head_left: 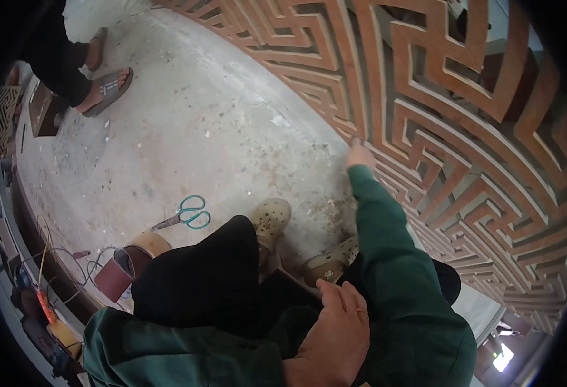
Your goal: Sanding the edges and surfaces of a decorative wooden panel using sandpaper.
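Note:
A large brown wooden lattice panel (361, 77) with a cut maze-like pattern stands upright along my right side. My right arm reaches forward, and my right hand (361, 157) is at the panel's near edge, low down. Its fingers look bent and pressed together against the wood; anything in them is hidden. My left hand (338, 326) lies over my lap with the palm down. Its fingers are stretched out, slightly bent, and nothing shows in them.
Teal-handled scissors (192, 213) lie on the grey concrete floor (186, 135). Beside my left leg are a dark red abrasive-looking roll (114, 278), a tan roll (149, 244) and cables (70, 271). Another person's sandalled foot (108, 90) is at the far left, near a wooden block (45, 111).

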